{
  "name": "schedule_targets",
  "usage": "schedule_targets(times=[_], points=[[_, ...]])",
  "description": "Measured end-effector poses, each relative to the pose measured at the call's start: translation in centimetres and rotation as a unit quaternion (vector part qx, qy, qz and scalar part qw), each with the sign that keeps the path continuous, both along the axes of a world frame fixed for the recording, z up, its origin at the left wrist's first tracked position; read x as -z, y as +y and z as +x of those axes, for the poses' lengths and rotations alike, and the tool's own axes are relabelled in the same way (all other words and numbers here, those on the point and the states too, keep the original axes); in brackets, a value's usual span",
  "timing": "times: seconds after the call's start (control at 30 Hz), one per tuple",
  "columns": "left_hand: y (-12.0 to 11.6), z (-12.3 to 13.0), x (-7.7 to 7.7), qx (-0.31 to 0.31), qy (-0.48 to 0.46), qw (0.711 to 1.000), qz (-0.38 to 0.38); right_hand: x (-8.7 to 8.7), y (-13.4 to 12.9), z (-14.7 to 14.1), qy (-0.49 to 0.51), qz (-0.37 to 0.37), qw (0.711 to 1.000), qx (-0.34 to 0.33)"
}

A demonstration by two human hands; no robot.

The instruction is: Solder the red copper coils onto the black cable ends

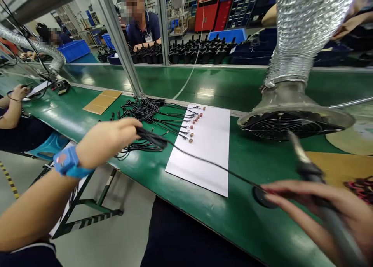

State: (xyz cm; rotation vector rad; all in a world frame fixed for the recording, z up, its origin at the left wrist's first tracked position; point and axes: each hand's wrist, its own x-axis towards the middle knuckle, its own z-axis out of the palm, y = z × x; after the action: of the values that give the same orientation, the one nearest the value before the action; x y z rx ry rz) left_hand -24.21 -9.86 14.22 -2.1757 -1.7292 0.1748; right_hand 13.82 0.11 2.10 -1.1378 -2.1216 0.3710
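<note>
- While L hand [107, 140], fingers curled closed, grips the bundled part of a black cable [153, 138], R hand [309, 205] pinches its other end, iron [313, 175] held too.
- Cable spans between hands, passing over the white sheet [214, 135] on the green surface [140, 170].
- To do it well, prob. keep some slack, steady the pinched end, tip off cable & fingers.
- Count: 1 iron, 1 sheet, 1 fan [279, 125], approx. 8 reddish bits [191, 135]; cable pile [142, 111] too tangled to count.
</note>
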Motion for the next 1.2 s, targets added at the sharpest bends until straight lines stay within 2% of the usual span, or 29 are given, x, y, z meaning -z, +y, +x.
schedule_targets(times=[0.07,0.13,0.23,0.33,0.4,0.5,0.7,0.8,0.9,1.03,1.2], points=[[2.0,-2.9,-1.0,-0.140,0.040,0.989,-0.013,-0.4,1.3,-4.4,0.044,0.006,0.996,-0.081],[4.3,-5.6,-0.5,-0.178,0.047,0.983,-0.009,0.3,2.6,-9.0,0.076,0.003,0.989,-0.129],[7.1,-8.7,2.7,-0.206,0.044,0.977,-0.032,2.6,4.1,-14.5,0.043,-0.015,0.985,-0.168],[8.3,-10.4,6.6,-0.220,0.031,0.973,-0.060,4.8,4.8,-17.1,0.014,-0.012,0.984,-0.175],[8.5,-10.7,8.6,-0.217,0.015,0.974,-0.068,5.8,4.9,-17.5,-0.002,-0.010,0.985,-0.170],[8.6,-10.3,10.3,-0.205,-0.009,0.976,-0.075,6.3,5.0,-17.2,-0.019,-0.010,0.987,-0.162],[10.0,-9.2,10.6,-0.204,-0.041,0.975,-0.076,6.3,6.5,-16.9,-0.041,-0.009,0.988,-0.146],[9.9,-8.3,10.7,-0.215,-0.051,0.973,-0.063,6.4,7.1,-16.9,-0.040,-0.005,0.991,-0.129],[8.7,-6.7,11.1,-0.207,-0.063,0.973,-0.075,6.5,7.2,-17.0,-0.040,0.001,0.992,-0.122],[5.9,-4.8,11.7,-0.171,-0.084,0.971,-0.146,6.6,7.0,-17.0,-0.045,0.010,0.991,-0.122],[2.5,-5.0,10.7,-0.127,-0.101,0.961,-0.224,6.7,7.0,-16.9,-0.057,0.023,0.990,-0.124]])
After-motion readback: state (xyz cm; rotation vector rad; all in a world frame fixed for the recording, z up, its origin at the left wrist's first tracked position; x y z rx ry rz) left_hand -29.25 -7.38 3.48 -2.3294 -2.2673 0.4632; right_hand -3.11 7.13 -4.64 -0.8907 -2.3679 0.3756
